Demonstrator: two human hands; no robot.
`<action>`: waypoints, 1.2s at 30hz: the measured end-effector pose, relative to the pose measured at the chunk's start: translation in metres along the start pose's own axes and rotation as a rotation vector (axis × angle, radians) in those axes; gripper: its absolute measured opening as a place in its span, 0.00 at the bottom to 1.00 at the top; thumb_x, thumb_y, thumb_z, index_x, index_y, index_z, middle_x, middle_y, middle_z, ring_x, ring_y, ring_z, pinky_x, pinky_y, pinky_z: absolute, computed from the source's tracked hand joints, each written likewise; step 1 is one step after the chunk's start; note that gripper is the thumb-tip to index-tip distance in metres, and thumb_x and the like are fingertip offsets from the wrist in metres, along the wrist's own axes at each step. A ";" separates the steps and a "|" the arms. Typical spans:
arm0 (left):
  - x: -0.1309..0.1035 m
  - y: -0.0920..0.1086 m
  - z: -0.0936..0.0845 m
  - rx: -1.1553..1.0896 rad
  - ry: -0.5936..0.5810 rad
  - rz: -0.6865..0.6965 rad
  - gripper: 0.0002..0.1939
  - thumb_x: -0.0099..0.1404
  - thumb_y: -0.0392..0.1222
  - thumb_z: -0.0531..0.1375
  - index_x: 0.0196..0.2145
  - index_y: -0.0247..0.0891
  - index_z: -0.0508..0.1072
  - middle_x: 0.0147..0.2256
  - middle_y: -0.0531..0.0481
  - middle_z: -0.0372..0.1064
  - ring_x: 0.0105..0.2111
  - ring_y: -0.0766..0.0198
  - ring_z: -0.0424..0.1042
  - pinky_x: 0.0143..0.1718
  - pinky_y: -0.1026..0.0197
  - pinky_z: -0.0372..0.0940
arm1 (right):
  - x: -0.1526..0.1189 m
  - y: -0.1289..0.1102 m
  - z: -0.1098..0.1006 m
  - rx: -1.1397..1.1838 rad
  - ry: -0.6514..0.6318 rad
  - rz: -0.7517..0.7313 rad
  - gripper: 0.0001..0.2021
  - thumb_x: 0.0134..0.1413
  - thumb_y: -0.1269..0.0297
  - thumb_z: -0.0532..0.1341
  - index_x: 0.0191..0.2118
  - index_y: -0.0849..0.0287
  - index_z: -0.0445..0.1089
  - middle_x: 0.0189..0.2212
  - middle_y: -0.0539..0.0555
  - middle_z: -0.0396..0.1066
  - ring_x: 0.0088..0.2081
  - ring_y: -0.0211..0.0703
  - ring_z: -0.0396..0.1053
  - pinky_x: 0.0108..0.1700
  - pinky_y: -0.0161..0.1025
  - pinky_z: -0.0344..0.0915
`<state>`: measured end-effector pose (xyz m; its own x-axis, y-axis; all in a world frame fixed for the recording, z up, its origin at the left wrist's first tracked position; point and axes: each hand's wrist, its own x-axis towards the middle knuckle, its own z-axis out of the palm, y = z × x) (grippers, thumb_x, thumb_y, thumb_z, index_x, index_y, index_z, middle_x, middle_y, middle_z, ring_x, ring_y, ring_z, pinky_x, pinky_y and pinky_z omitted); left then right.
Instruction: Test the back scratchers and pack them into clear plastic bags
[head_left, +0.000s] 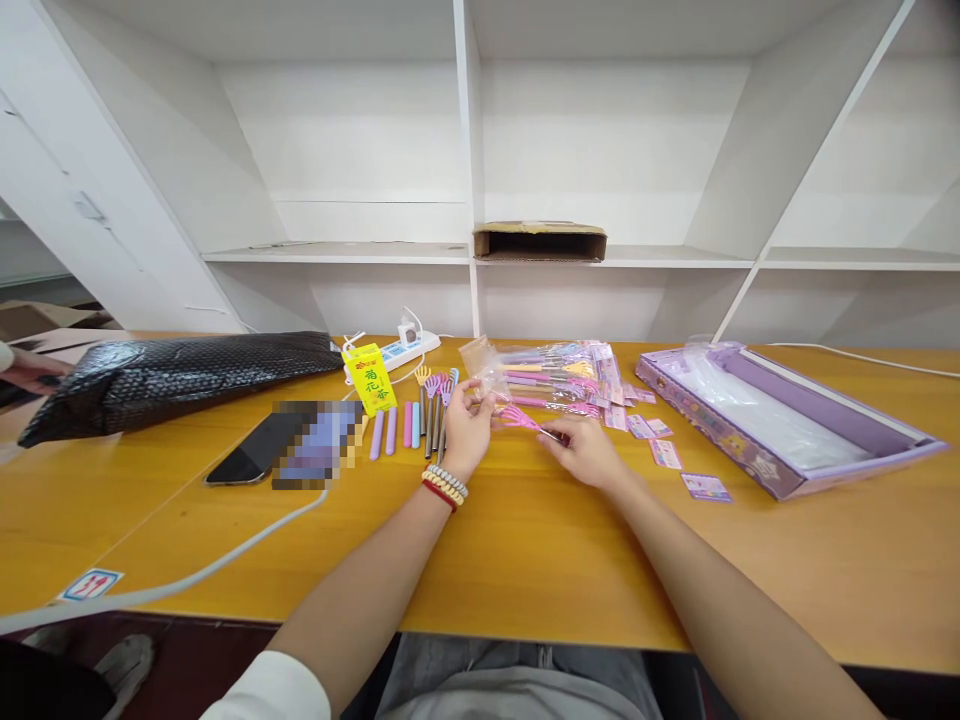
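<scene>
My right hand [589,452] is closed around the dark metal shaft of a small pink back scratcher [519,416] with a claw-shaped head. My left hand [469,432], wearing coil bands and a red cord, is closed by the prongs; its fingertips overlap clear plastic, so the exact contact is partly hidden. Just beyond lie clear-bagged back scratchers [551,378] in several colours. Left of my left hand, loose back scratchers [435,400] with yellow and purple heads rest beside purple, pink and blue handle tubes [391,430]. Small printed cards [666,454] are scattered to the right.
An open purple display box [757,470] with plastic inside sits on the right. Leftward are a yellow carton [370,380], phone [251,450], power strip [410,348] and white cable [225,555]. Another person's hand [34,370] touches a black bubble-wrap bag [202,375]. White shelves stand behind.
</scene>
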<state>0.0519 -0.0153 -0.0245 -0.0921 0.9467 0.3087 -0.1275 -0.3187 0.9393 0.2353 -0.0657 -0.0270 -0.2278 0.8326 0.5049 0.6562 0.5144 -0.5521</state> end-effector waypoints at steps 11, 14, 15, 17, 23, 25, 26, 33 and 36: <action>-0.007 0.007 0.010 -0.372 -0.079 -0.223 0.27 0.53 0.38 0.62 0.50 0.39 0.57 0.33 0.49 0.69 0.32 0.65 0.71 0.33 0.60 0.69 | -0.001 0.007 0.004 -0.069 0.130 0.014 0.09 0.53 0.61 0.56 0.36 0.53 0.73 0.28 0.53 0.70 0.29 0.42 0.63 0.33 0.37 0.57; -0.008 0.006 0.010 -0.421 -0.152 -0.306 0.18 0.53 0.38 0.63 0.41 0.35 0.63 0.33 0.48 0.69 0.31 0.66 0.71 0.33 0.60 0.69 | -0.002 0.009 0.005 -0.092 0.162 0.015 0.09 0.53 0.60 0.56 0.34 0.55 0.73 0.27 0.53 0.69 0.29 0.42 0.64 0.33 0.37 0.58; -0.009 0.005 0.011 -0.430 -0.164 -0.322 0.17 0.53 0.38 0.63 0.40 0.35 0.64 0.34 0.48 0.69 0.30 0.66 0.71 0.33 0.60 0.69 | -0.002 0.009 0.006 -0.105 0.165 0.018 0.09 0.53 0.60 0.56 0.33 0.55 0.72 0.26 0.53 0.69 0.29 0.42 0.64 0.33 0.37 0.58; -0.009 0.004 0.011 -0.433 -0.197 -0.333 0.16 0.53 0.39 0.63 0.39 0.34 0.65 0.34 0.47 0.70 0.30 0.66 0.71 0.32 0.61 0.70 | -0.002 0.010 0.008 -0.124 0.165 0.018 0.08 0.53 0.60 0.57 0.32 0.56 0.72 0.25 0.53 0.68 0.28 0.41 0.63 0.32 0.37 0.57; -0.014 0.004 0.014 -0.382 -0.280 -0.346 0.18 0.51 0.40 0.65 0.38 0.33 0.66 0.34 0.46 0.70 0.30 0.64 0.72 0.33 0.59 0.70 | -0.004 0.011 0.010 -0.147 0.137 -0.025 0.09 0.54 0.59 0.56 0.29 0.56 0.71 0.24 0.52 0.66 0.26 0.40 0.61 0.30 0.36 0.55; -0.016 0.003 0.015 -0.361 -0.289 -0.356 0.19 0.50 0.40 0.66 0.38 0.32 0.66 0.33 0.46 0.70 0.29 0.64 0.72 0.33 0.58 0.70 | -0.004 0.012 0.011 -0.143 0.132 -0.022 0.09 0.54 0.60 0.56 0.29 0.57 0.70 0.24 0.52 0.66 0.26 0.40 0.61 0.30 0.36 0.55; -0.017 0.003 0.015 -0.352 -0.297 -0.359 0.18 0.50 0.40 0.66 0.37 0.32 0.65 0.32 0.47 0.70 0.29 0.64 0.72 0.33 0.58 0.70 | -0.004 0.012 0.011 -0.137 0.135 -0.016 0.09 0.54 0.60 0.56 0.29 0.57 0.70 0.24 0.52 0.66 0.26 0.40 0.61 0.30 0.36 0.56; -0.014 0.003 0.015 -0.399 -0.269 -0.282 0.16 0.49 0.38 0.66 0.34 0.32 0.65 0.29 0.49 0.69 0.29 0.64 0.72 0.34 0.58 0.69 | -0.002 0.005 0.010 -0.143 0.090 0.097 0.10 0.50 0.55 0.59 0.29 0.57 0.68 0.24 0.50 0.68 0.26 0.39 0.62 0.29 0.35 0.54; -0.004 0.007 0.007 -0.418 -0.165 -0.219 0.15 0.50 0.38 0.65 0.34 0.32 0.66 0.29 0.49 0.69 0.30 0.64 0.72 0.34 0.58 0.69 | -0.001 0.006 0.003 -0.174 -0.034 0.187 0.17 0.52 0.49 0.56 0.24 0.58 0.65 0.20 0.50 0.65 0.22 0.38 0.58 0.25 0.35 0.50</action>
<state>0.0578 -0.0208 -0.0178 0.1347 0.9776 0.1619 -0.5141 -0.0707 0.8548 0.2370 -0.0630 -0.0332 -0.1128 0.9180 0.3802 0.8025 0.3098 -0.5100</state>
